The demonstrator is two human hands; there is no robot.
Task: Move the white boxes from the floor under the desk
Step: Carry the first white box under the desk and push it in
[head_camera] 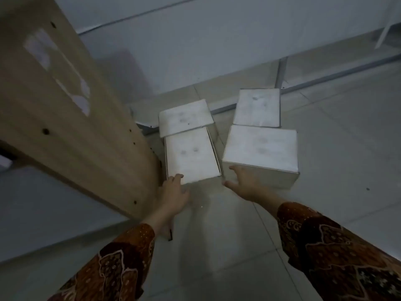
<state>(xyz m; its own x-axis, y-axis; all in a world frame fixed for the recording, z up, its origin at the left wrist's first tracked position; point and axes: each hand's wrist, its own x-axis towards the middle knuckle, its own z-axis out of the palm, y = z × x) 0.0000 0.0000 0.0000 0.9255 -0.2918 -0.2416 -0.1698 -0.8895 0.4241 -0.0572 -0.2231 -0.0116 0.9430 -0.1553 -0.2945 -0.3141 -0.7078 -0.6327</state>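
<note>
Furthest left, beside the left forearm, a pale wooden desk panel (65,118) slants down toward the tiled floor (217,246), with small holes and whitish patches on its face. The left sleeve (112,263), brown with an orange pattern, leads up to the left hand (173,194), which reaches forward with fingers spread and loosely curled. Its fingertips (179,177) touch the near left corner of the near-left box (191,157); it does not grip the box. Just beyond that box, farther from the hand, sits the far-left box (184,118), whose near edge overlaps the near-left box's top.

Between the two hands lies a narrow strip of bare floor. The right hand (243,183) is also open, thumb spread out to the left, palm and fingers laid against the near side face of the near-right box (260,151), at its left corner; nothing is clasped. Behind that box, touching or just beside it, stands the far-right box (257,107), next to a thin pale upright leg (281,72). The right sleeve (338,253) carries the same pattern.
</note>
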